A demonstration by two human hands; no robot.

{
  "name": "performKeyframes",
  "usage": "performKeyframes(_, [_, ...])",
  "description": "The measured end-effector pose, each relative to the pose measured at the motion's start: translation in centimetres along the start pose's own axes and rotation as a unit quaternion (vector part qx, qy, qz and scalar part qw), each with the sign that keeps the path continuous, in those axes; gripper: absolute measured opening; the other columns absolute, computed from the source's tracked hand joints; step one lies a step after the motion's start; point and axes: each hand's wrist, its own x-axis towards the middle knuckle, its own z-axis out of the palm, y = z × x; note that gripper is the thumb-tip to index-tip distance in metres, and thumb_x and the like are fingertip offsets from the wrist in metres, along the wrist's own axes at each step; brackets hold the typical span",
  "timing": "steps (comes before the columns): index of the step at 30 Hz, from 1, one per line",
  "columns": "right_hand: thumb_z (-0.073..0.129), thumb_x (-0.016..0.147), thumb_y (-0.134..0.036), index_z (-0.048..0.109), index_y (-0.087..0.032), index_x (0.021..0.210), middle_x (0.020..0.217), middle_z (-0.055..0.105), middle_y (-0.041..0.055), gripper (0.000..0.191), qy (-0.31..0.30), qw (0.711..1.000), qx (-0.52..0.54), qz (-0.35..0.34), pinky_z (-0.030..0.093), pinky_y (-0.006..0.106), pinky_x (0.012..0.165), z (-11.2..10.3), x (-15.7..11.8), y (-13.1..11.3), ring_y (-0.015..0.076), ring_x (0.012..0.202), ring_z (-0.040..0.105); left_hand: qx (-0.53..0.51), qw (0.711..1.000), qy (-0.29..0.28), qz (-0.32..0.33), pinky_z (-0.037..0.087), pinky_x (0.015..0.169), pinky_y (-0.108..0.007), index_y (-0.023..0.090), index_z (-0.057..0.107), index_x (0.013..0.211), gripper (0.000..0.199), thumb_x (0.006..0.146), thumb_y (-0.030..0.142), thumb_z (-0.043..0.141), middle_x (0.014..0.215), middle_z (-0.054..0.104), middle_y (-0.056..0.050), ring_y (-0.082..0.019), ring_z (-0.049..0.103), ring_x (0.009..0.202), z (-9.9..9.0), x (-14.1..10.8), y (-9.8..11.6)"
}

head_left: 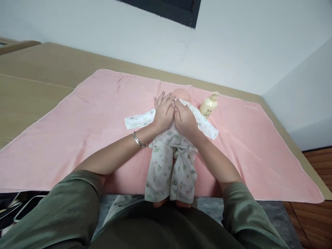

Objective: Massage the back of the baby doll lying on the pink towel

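A baby doll [169, 173] in a white printed top and trousers lies on a pink blanket [103, 103], its feet toward me and its arms out to the sides. Its rounded head [182, 93] shows beyond my fingers; my hands hide the neck and upper chest. Over the chest, my left hand [165, 112] is open with its fingers stretched and somewhat apart. Close beside it, my right hand [184, 117] has its fingers extended and slightly bent, palm down. No object shows in either hand. Whether the palms press on the doll, I cannot tell.
A pale yellow pump bottle [208, 106] stands on the blanket by the doll's sleeve on the right. The wooden table [31, 90] extends beyond the blanket, against a white wall [228, 45]. Below the table's front left edge are some dark items [23, 205].
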Motion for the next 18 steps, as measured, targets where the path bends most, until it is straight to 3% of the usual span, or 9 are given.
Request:
performKeyframes(4, [0.018, 0.105, -0.035, 0.050, -0.012, 0.141, 0.151, 0.050, 0.0100, 0.054, 0.076, 0.996, 0.046, -0.024, 0.027, 0.044, 0.126, -3.0, -0.5, -0.7, 0.0193, 0.148, 0.037, -0.079, 0.996, 0.025, 0.040, 0.033, 0.125, -0.049, 0.024, 0.054, 0.136, 0.045, 0.102, 0.037, 0.028, 0.148, 0.054, -0.006, -0.023, 0.040, 0.147, -0.6, 1.2, 4.0])
performKeyframes(6, [0.014, 0.106, -0.039, 0.051, -0.014, 0.140, 0.151, 0.050, 0.0099, 0.057, 0.105, 0.994, 0.037, -0.014, 0.030, 0.043, 0.124, -4.7, -0.7, -0.5, 0.0188, 0.148, 0.037, -0.134, 0.991, 0.000, 0.020, 0.039, 0.122, -0.042, 0.026, 0.049, 0.140, 0.045, 0.104, 0.037, 0.024, 0.149, 0.053, -0.005, -0.020, 0.045, 0.144, -0.2, 1.5, 6.7])
performKeyframes(8, [0.006, 0.106, -0.040, 0.051, -0.015, 0.141, 0.151, 0.050, 0.0108, 0.063, 0.128, 0.991, 0.022, 0.011, 0.035, 0.042, 0.121, -6.2, -0.8, 0.0, 0.0191, 0.147, 0.038, -0.209, 0.977, -0.041, -0.009, 0.039, 0.122, -0.038, 0.026, 0.044, 0.144, 0.044, 0.104, 0.032, 0.026, 0.154, 0.047, -0.004, -0.019, 0.042, 0.146, 0.3, 1.6, 9.5])
performKeyframes(11, [0.001, 0.105, -0.047, 0.050, -0.015, 0.143, 0.152, 0.048, 0.0125, 0.069, 0.167, 0.982, 0.049, 0.069, 0.038, 0.041, 0.119, -8.1, -0.6, 1.8, 0.0199, 0.146, 0.040, -0.356, 0.926, -0.119, -0.052, 0.036, 0.123, -0.037, 0.020, 0.041, 0.147, 0.047, 0.101, 0.026, 0.033, 0.156, 0.044, -0.005, -0.021, 0.038, 0.148, 1.1, 1.8, 12.6])
performKeyframes(13, [0.013, 0.104, -0.055, 0.046, -0.011, 0.145, 0.156, 0.042, 0.0154, 0.069, 0.190, 0.971, 0.078, 0.118, 0.032, 0.042, 0.122, -8.7, -0.2, 3.3, 0.0225, 0.149, 0.036, -0.445, 0.878, -0.151, -0.087, 0.031, 0.126, -0.038, 0.018, 0.045, 0.144, 0.046, 0.101, 0.028, 0.035, 0.156, 0.044, -0.005, -0.022, 0.035, 0.150, 2.0, 2.2, 13.5])
performKeyframes(16, [0.028, 0.101, -0.058, 0.042, -0.011, 0.148, 0.161, 0.034, 0.0152, 0.068, 0.182, 0.968, 0.077, 0.157, 0.023, 0.048, 0.126, -8.6, 0.7, 5.4, 0.0259, 0.153, 0.027, -0.546, 0.811, -0.152, -0.143, 0.018, 0.129, -0.036, 0.020, 0.052, 0.139, 0.044, 0.103, 0.033, 0.031, 0.155, 0.044, -0.002, -0.020, 0.024, 0.154, 3.8, 3.3, 13.6])
performKeyframes(18, [0.028, 0.102, -0.056, 0.041, -0.012, 0.150, 0.162, 0.032, 0.0145, 0.066, 0.157, 0.973, 0.064, 0.158, 0.021, 0.050, 0.126, -8.0, 1.3, 6.4, 0.0260, 0.154, 0.024, -0.607, 0.761, -0.137, -0.181, 0.015, 0.129, -0.035, 0.021, 0.047, 0.144, 0.047, 0.105, 0.034, 0.025, 0.157, 0.040, 0.000, -0.019, 0.015, 0.156, 4.9, 4.2, 13.3])
